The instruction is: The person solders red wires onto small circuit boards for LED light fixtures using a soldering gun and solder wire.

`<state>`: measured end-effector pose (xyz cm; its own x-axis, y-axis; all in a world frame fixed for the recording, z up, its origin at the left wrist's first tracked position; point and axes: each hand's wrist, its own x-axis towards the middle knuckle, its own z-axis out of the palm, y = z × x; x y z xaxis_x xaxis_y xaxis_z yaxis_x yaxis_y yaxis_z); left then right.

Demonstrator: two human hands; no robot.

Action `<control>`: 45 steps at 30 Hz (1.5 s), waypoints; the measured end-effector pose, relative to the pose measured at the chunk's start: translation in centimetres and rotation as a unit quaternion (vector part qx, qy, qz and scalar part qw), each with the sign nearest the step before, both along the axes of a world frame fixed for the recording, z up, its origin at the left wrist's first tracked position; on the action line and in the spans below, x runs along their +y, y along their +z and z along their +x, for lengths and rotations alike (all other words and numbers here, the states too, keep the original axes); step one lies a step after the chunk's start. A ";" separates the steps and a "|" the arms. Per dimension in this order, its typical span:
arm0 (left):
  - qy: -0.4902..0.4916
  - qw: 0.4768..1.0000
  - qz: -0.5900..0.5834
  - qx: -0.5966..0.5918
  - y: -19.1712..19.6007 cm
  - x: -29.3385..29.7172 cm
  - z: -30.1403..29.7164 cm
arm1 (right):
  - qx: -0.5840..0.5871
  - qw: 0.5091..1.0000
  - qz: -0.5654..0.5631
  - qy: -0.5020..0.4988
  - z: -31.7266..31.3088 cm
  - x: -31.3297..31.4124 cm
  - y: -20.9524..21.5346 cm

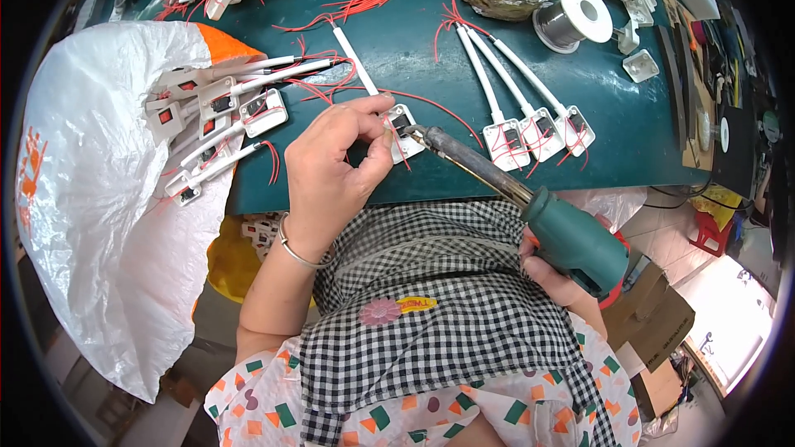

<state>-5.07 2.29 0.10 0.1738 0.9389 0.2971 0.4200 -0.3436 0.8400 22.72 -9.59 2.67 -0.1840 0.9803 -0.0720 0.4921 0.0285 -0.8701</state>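
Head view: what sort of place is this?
Probably a small electrical assembly workshop: a soldering iron, a spool of what looks like solder, and a row of white housings with red wires.

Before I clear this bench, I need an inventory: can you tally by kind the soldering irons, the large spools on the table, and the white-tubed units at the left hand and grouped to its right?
Soldering iron: 1
Large spool: 1
White-tubed unit at the left hand: 1
Grouped white-tubed units: 3
Total: 6
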 end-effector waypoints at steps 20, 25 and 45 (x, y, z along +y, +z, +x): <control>-0.019 0.999 0.034 0.017 -0.4 0.2 -0.3 | 0.051 0.995 0.075 0.031 1.1 -0.2 -2.4; -0.026 0.999 0.024 0.017 -0.3 0.1 -0.4 | 0.177 0.965 -0.170 -0.091 0.0 -0.4 0.7; -0.021 0.999 0.020 0.041 0.7 0.3 -0.3 | 0.298 0.947 -0.064 -0.105 0.5 -0.4 0.2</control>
